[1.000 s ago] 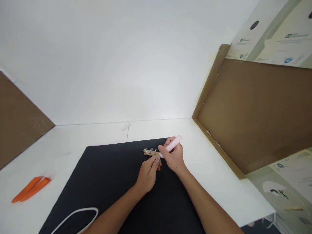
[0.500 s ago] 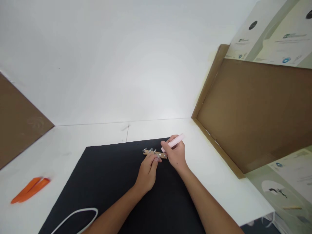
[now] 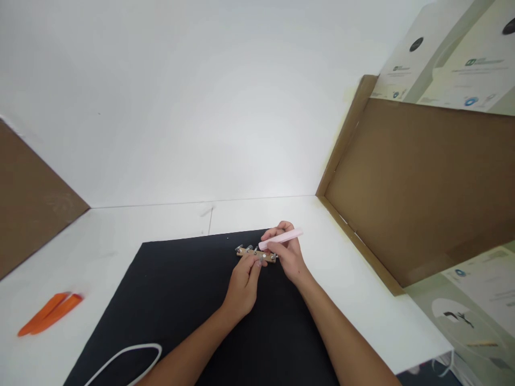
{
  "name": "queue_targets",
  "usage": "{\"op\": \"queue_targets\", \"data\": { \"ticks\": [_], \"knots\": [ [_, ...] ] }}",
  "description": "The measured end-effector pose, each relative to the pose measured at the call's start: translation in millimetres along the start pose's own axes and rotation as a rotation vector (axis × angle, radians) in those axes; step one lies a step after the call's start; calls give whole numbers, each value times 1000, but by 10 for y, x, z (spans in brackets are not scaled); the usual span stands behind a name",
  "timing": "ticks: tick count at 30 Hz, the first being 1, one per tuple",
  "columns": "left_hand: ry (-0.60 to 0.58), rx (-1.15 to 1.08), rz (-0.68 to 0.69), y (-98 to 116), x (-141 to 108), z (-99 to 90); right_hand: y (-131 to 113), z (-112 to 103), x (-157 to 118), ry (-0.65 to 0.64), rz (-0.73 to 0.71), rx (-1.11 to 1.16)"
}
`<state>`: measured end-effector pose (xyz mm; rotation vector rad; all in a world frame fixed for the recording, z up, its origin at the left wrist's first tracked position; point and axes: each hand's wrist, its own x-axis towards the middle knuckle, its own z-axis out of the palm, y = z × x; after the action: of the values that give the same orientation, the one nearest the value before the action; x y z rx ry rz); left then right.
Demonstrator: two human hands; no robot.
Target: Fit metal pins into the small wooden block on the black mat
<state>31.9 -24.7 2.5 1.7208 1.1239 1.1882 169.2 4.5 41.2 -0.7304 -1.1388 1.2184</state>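
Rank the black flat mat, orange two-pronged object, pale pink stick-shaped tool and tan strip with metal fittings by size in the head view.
1. Black flat mat
2. Orange two-pronged object
3. Pale pink stick-shaped tool and tan strip: too alike to rank; left-hand fingers partly cover the strip.

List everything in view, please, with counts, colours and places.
plain upright wall: one, white, background
flat tabletop: one, white, below the wall
flat mat: one, black, on the tabletop
narrow strip with metal fittings: one, tan, over the mat
slim stick: one, pale pink, in the right hand
flat forked item: seemingly one, orange, tabletop's left
thin cord loop: one, white, lower left
flat boards: two, brown, left and right edges
printed sheets: several, pale, far right
left hand: one, bare, gripping the strip
right hand: one, bare, holding the stick
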Motion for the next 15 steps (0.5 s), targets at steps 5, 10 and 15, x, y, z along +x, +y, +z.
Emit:
{"op": "queue_targets", "data": {
  "ticks": [5, 10, 15],
  "knots": [
    [4, -16, 7, 5, 8, 8, 40, -16, 30, 110, -24, -122],
    [12, -1, -2, 11, 20, 7, 80, -56, 57, 140, -9, -127],
    [16, 7, -15, -1, 14, 7, 96, -82, 50, 123, -42, -73]
  ]
}}
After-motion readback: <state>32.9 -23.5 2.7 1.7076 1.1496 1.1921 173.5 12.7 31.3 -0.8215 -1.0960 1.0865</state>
